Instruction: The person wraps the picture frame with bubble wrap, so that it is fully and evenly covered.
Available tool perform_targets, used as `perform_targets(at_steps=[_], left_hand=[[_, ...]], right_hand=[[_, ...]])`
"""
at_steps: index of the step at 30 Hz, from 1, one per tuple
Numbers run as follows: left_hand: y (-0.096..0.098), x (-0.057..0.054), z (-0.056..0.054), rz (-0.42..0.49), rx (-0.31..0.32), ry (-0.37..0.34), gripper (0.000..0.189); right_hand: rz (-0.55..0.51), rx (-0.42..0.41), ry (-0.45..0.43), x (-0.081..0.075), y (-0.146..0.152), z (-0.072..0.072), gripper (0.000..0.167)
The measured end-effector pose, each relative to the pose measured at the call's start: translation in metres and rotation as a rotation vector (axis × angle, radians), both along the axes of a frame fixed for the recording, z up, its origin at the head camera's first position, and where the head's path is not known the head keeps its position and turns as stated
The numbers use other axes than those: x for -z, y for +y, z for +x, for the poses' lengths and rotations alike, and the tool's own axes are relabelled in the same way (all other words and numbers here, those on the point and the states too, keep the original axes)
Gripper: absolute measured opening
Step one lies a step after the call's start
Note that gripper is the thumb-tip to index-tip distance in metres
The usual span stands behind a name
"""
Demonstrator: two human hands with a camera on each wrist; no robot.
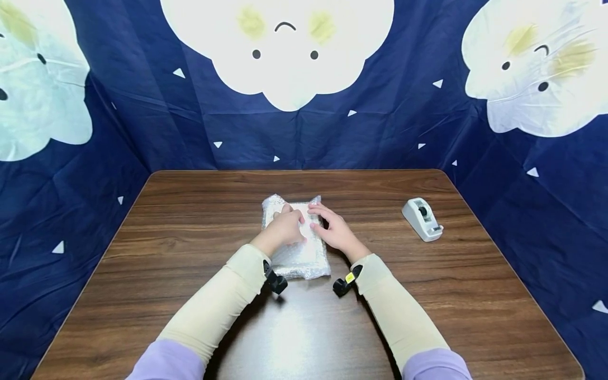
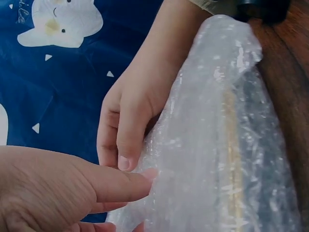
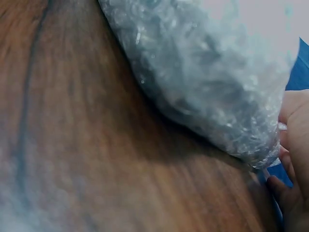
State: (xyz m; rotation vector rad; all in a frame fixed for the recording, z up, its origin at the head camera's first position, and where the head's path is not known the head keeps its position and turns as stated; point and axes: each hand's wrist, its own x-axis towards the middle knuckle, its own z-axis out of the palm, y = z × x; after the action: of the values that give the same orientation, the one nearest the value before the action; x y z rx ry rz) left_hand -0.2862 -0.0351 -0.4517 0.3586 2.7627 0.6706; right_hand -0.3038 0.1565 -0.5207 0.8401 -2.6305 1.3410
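A flat package in clear bubble wrap (image 1: pixel 296 258) lies on the table, a pale sheet-like item showing through. In the left wrist view a thin yellowish edge runs inside the bubble wrap (image 2: pixel 193 145). Over the package's upper left part, my left hand (image 1: pixel 285 228) bends down and pinches the wrap between thumb and fingers. From the right side my right hand (image 1: pixel 334 229) reaches over the package, its fingers spread and resting on the wrap near the upper right corner. The right wrist view shows the crumpled lower end of the bubble wrap (image 3: pixel 207 82).
A white tape dispenser (image 1: pixel 423 219) stands toward the right of the wooden table (image 1: pixel 190 211). Behind and beside the table hangs dark blue fabric (image 1: pixel 294 137) with white cloud shapes. Each wrist carries a small black camera (image 1: pixel 274 278).
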Motion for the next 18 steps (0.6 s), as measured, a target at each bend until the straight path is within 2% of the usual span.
perform_targets(at_steps=[3,6,9,12,15,18], left_hand=[[-0.001,0.002,0.0,-0.038,0.026,0.041,0.053],[-0.007,0.003,0.0,-0.073,0.085,0.084,0.057],[-0.021,0.003,-0.001,-0.105,0.164,0.123,0.058],[-0.037,0.003,-0.003,-0.148,0.217,0.149,0.063],[-0.05,0.003,-0.006,-0.196,0.228,0.153,0.073],[-0.059,0.005,-0.009,-0.196,0.223,0.146,0.084]], right_hand=[[-0.016,-0.007,0.004,0.001,0.0,0.0,0.038],[-0.026,-0.018,0.006,0.001,-0.001,-0.001,0.037],[-0.019,-0.022,-0.001,0.001,-0.001,-0.001,0.037],[-0.015,-0.013,-0.016,0.001,-0.002,-0.001,0.037],[-0.021,-0.004,-0.035,0.001,-0.002,-0.001,0.037],[-0.022,-0.005,-0.041,0.001,-0.002,0.0,0.037]])
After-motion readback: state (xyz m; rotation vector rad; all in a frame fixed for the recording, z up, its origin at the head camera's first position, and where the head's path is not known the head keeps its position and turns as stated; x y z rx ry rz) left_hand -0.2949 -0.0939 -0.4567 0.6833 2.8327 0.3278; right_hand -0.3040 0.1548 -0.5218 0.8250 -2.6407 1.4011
